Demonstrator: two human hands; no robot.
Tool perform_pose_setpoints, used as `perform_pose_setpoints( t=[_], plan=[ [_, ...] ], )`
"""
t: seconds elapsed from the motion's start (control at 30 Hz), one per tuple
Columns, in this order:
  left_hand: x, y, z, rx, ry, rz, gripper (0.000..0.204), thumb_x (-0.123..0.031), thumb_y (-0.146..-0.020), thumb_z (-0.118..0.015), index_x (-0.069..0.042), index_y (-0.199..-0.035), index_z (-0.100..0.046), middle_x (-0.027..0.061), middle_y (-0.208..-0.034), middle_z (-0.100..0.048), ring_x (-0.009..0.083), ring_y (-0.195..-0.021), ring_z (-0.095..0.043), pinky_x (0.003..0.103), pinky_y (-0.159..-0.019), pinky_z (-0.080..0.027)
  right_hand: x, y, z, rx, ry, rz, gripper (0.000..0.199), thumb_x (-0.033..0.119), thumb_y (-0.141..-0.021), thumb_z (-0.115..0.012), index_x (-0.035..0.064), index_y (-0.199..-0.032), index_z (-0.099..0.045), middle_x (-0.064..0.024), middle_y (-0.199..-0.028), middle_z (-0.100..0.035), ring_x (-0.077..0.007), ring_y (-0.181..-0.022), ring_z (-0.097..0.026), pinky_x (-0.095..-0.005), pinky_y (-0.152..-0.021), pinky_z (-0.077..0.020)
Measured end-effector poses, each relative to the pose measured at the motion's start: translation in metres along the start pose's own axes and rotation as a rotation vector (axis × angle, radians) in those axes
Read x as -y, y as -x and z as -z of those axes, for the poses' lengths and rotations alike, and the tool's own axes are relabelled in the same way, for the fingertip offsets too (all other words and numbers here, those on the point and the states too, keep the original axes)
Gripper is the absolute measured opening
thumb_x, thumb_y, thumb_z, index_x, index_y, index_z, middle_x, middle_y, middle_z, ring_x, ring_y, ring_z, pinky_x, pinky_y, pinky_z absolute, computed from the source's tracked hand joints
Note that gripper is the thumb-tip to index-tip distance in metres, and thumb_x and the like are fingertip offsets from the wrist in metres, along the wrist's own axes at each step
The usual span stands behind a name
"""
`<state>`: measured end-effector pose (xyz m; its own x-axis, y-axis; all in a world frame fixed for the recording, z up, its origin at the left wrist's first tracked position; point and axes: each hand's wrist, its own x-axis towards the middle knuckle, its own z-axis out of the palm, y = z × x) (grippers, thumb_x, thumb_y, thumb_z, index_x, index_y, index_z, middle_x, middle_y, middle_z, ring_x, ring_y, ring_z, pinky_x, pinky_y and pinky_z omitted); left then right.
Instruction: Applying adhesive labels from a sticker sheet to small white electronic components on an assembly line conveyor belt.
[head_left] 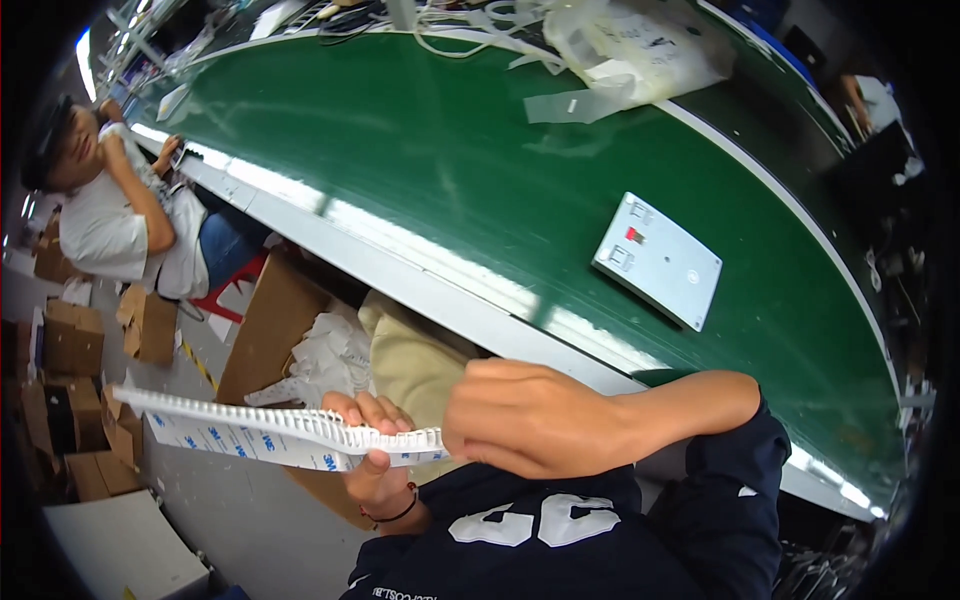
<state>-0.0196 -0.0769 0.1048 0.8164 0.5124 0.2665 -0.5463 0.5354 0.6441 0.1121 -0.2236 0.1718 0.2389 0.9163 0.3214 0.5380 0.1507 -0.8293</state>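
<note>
Workshop floor below, grey and littered with brown cardboard boxes (70, 340) at the left edge; long green conveyor belt (420, 170) arcing across the upper picture, pale metal rim along its near side.

Nearest, low in the middle: dark navy sleeve (720, 480) and shirt front with white lettering. Just above, left hand (375, 450), palm up, fingers curled round the near end of a white strip of adhesive pads (270, 432) with a toothed upper edge. Right hand (530, 420) closed in a loose fist, pinching the same end of the strip from the right, knuckles covering the fingertips and hiding the exact point of grip. Strip reaching out to the left, slightly tilted, free end hanging over the floor.

Behind the hands, under the belt rim: open cardboard carton (275, 330) with crumpled white wrapping, beige bag beside it.

On the belt, right of centre: grey rectangular switch plate (657, 260), lying flat and alone, well apart from the hands.

Farther: heap of clear plastic bags (630, 50) and loose film on the belt's far end. Far left: a seated person in a white shirt (100, 220) beside the belt.
</note>
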Motion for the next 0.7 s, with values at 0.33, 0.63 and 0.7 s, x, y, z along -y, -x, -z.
perform_pose_setpoints(
  t=[0.33,0.63,0.7],
  plan=[
    [0.057,0.031,0.114,-0.181,0.482,0.338,0.034,-0.007,-0.072,-0.062,-0.011,-0.097,-0.04,0.0028,-0.082,-0.049,0.0127,-0.075,-0.048,0.022,-0.07,-0.04,-0.038,0.106,0.137,-0.388,0.505,-0.735,0.003,0.008,-0.066,-0.061,0.0099,-0.066,-0.059,-0.0063,-0.116,-0.047,-0.0252,-0.107,-0.037,-0.0344,-0.09,-0.0295],
    [0.094,0.028,0.133,-0.117,0.784,0.385,0.033,-0.007,-0.072,-0.062,-0.013,-0.098,-0.042,0.0009,-0.082,-0.049,0.0117,-0.075,-0.046,0.022,-0.071,-0.04,-0.068,0.13,0.161,-0.3,0.688,-0.968,0.002,0.009,-0.066,-0.061,0.0098,-0.068,-0.06,-0.0072,-0.117,-0.047,-0.0262,-0.11,-0.034,-0.0337,-0.092,-0.0294],
    [0.095,0.028,0.133,-0.125,0.77,0.388,0.033,-0.006,-0.072,-0.062,-0.013,-0.097,-0.043,0.0007,-0.082,-0.049,0.0118,-0.075,-0.046,0.022,-0.071,-0.04,-0.071,0.13,0.16,-0.303,0.696,-0.973,0.003,0.008,-0.066,-0.06,0.01,-0.068,-0.06,-0.0074,-0.116,-0.047,-0.0264,-0.11,-0.034,-0.0339,-0.092,-0.0294]
  ],
)
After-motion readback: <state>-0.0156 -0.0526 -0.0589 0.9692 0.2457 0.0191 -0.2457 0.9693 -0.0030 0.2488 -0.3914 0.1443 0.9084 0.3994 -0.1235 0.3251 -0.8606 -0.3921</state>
